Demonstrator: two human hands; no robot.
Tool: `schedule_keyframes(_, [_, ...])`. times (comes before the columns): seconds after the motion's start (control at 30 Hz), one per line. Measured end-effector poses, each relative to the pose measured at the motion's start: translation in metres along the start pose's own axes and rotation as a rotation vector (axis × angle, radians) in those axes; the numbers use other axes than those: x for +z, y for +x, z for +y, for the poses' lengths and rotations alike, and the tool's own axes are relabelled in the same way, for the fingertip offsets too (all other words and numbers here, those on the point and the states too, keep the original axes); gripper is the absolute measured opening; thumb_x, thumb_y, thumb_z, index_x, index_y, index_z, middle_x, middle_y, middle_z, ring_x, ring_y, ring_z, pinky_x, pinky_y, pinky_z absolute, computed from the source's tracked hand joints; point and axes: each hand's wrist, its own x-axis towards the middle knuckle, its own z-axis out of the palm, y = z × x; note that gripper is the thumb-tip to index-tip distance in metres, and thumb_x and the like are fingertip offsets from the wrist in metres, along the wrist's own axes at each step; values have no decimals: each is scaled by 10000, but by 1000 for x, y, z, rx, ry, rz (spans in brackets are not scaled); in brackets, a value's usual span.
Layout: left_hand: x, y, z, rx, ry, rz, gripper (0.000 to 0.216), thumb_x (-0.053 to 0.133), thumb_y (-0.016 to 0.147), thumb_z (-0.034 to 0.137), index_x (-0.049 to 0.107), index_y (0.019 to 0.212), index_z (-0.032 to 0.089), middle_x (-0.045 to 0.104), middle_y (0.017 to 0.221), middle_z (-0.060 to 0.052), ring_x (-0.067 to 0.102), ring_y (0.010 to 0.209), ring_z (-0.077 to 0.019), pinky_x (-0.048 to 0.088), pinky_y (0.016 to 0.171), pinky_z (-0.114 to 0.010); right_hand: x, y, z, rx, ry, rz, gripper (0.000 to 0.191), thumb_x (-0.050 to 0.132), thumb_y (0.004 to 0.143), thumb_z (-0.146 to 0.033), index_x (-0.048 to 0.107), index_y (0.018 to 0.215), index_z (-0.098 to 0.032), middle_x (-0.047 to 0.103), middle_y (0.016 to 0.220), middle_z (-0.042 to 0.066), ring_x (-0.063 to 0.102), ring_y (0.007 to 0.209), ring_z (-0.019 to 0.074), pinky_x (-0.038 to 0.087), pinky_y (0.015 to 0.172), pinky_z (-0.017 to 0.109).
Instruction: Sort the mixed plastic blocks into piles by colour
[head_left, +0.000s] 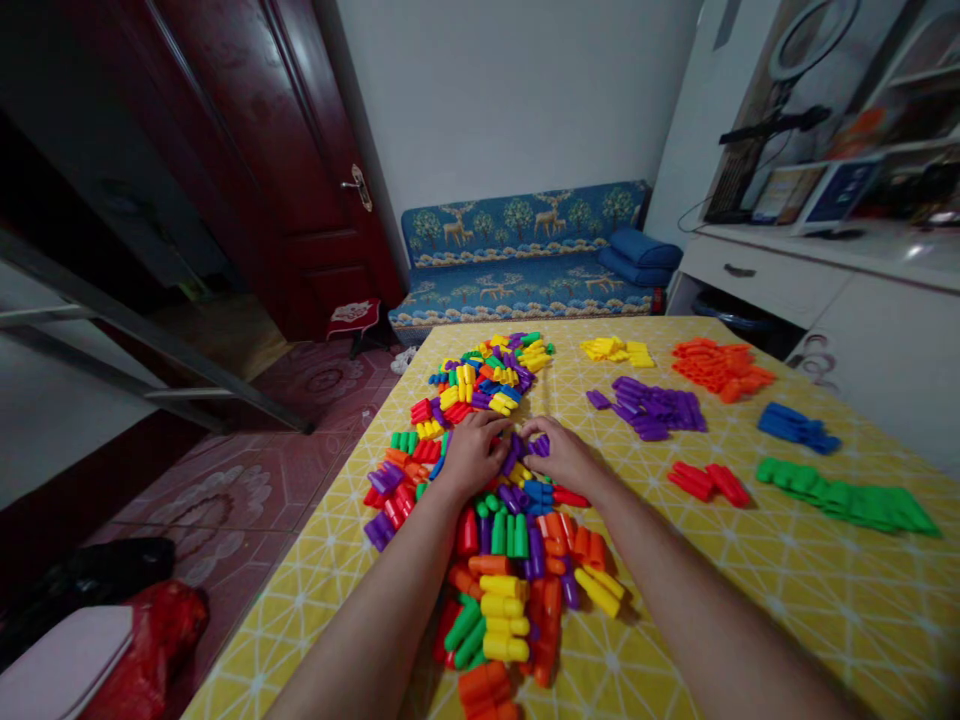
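My left hand and right hand are down in a long heap of mixed plastic pieces on the table. To the right of the heap lie separate piles of yellow pieces, purple pieces, orange pieces, blue pieces, red pieces and green pieces. Beyond the table, a blue patterned sofa stands against the wall.

Forward both bare forearms are stretched, the left hand held with its back turned up, the right hand angled in just beside it, fingers bent inward!
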Motion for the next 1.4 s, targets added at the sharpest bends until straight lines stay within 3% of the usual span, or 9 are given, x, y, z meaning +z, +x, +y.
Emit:
schedule_keyframes(0.17, [-2,0,2,10,-10,7,280,561,887,225,705,1125,199,653,1187,-90,598,1098,-239,487,961,-382,2,-4,2,32,47,-30,442,648,704,-109,606,1126,-233,707,1048,10,658,972,194,487,862,307])
schedule_keyframes(0.33, [-1,0,2,4,-7,9,261,579,874,216,709,1099,185,653,1181,-98,594,1097,-250,487,952,-394,-1,-3,-1,-70,29,-70,634,597,696,-66,560,1306,-235,610,1327,53,585,1191,219,439,1006,343])
schedule_keyframes(0.47, [1,1,1,3,-17,25,258,585,875,231,692,1096,152,662,1157,-111,599,1075,-248,491,940,-388,-4,-4,-2,-52,0,-141,707,590,702,-87,506,1378,-277,664,1247,29,632,1112,225,474,944,340])
schedule_keyframes(0.63, [-1,0,2,-5,-17,-7,216,605,869,244,730,1031,175,653,1171,-106,600,1091,-255,494,937,-389,-2,-4,1,-121,3,-89,643,588,680,-85,560,1302,-247,619,1292,50,607,1132,219,458,966,330])
schedule_keyframes(0.77, [-2,0,2,-6,-17,-9,205,605,877,278,749,997,195,644,1198,-104,598,1110,-261,486,961,-406,0,-1,2,-140,7,-52,463,638,641,-109,650,1091,-218,652,1141,53,621,1034,204,475,912,315])
schedule_keyframes(0.97, [0,0,-1,-7,-31,-6,201,598,869,234,745,1001,196,645,1198,-97,603,1100,-242,495,957,-383,-25,12,36,57,37,263,377,655,637,-149,649,1011,-197,679,933,31,631,845,181,505,802,316])
schedule_keyframes(1.23, [0,0,-1,-18,-43,-6,208,593,865,226,746,1002,194,648,1198,-96,606,1100,-236,498,960,-376,-65,8,79,162,-97,797,407,695,679,-340,680,1028,-133,673,1011,147,601,977,279,476,904,434])
schedule_keyframes(1.33, [-1,0,0,-18,-44,-6,202,595,866,234,747,995,198,648,1198,-95,607,1100,-234,499,959,-375,-64,8,78,178,55,847,362,619,757,-435,684,954,-137,693,986,137,620,955,269,479,903,436])
schedule_keyframes(1.4, [-1,0,-1,-15,-45,-7,199,597,865,231,748,992,199,649,1197,-93,606,1103,-234,497,961,-374,-59,8,76,187,159,748,357,578,784,-455,682,937,-149,701,939,110,636,886,247,502,850,417])
